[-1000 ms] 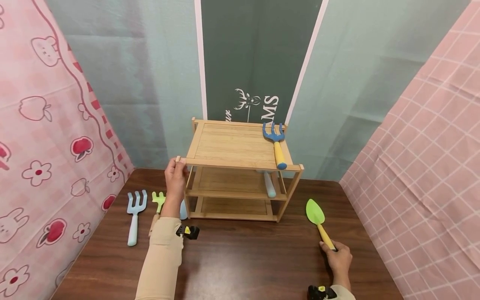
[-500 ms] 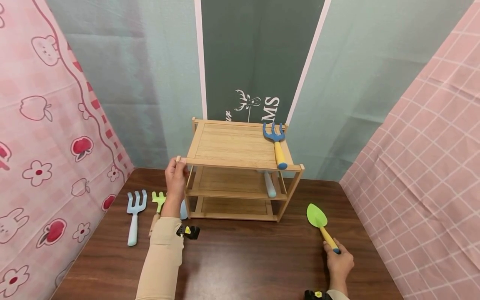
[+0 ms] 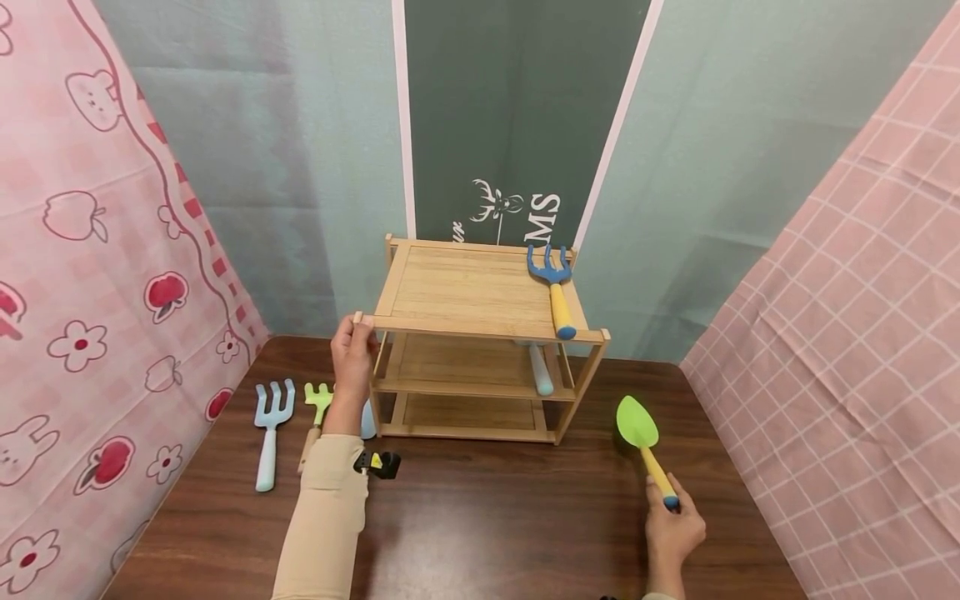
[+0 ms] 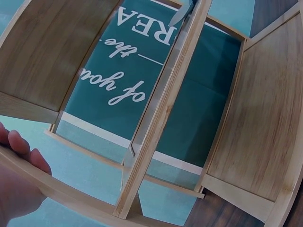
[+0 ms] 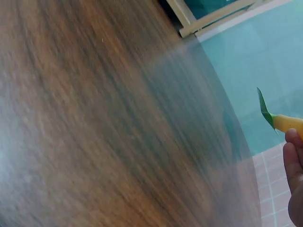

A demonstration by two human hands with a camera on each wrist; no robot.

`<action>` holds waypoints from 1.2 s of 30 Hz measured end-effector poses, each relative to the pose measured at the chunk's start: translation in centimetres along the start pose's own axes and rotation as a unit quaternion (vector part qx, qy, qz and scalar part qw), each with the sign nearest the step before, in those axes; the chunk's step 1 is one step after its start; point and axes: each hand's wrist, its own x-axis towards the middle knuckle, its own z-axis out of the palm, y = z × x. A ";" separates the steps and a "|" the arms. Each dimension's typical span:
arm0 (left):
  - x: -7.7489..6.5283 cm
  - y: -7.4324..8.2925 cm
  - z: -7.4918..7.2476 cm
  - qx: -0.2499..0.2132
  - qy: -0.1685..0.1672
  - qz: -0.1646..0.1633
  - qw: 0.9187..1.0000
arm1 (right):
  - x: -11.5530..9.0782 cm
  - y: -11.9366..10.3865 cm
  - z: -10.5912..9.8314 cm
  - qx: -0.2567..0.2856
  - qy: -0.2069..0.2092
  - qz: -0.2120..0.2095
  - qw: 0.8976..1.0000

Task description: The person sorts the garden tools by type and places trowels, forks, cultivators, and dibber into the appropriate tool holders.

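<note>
Right hand (image 3: 675, 527) grips trowel (image 3: 643, 440), blade (image 3: 636, 421) at hand's 11 o'clock. Left hand (image 3: 352, 354) holds rack (image 3: 468, 287); trowel's at that hand's 4 o'clock.

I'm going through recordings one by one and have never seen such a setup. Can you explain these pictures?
There is no machine here, only a person's two hands. The widest view comes from a camera on the head, looking down; the others from the left wrist camera and right wrist camera. The left hand grips a wooden shelf at its near left corner; the right hand holds a green trowel. On the brown table, left of the shelf, lie a light-blue fork and a small green rake. A dark-blue fork rests on the top board, a pale-handled tool on the middle one.
</note>
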 end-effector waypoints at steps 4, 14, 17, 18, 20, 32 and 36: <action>-0.1 -0.1 -0.1 0.002 0.004 -0.003 1.000 | -0.2 -0.3 0.1 0.019 0.014 0.000 1.000; 0.0 -0.2 0.0 0.003 0.004 -0.002 1.000 | -0.8 -1.1 -0.3 0.032 0.014 -0.001 0.999; 0.0 -0.2 0.1 -0.004 0.004 -0.001 1.000 | -1.2 -1.5 -0.6 0.034 0.020 -0.002 0.999; 0.0 -0.2 0.1 -0.006 0.003 -0.001 1.000 | -1.3 -1.6 -0.8 0.036 0.024 -0.004 0.999; 0.0 -0.2 0.1 -0.008 0.002 -0.002 1.000 | -1.6 -1.7 -1.1 0.042 0.033 -0.007 0.999; 0.1 -0.2 0.0 -0.008 -0.002 -0.006 1.000 | -3.1 -0.5 -2.1 0.088 0.045 0.017 0.995; 0.2 -0.2 0.0 -0.014 0.000 -0.005 1.000 | -4.0 -2.7 -3.0 0.083 0.029 0.005 0.996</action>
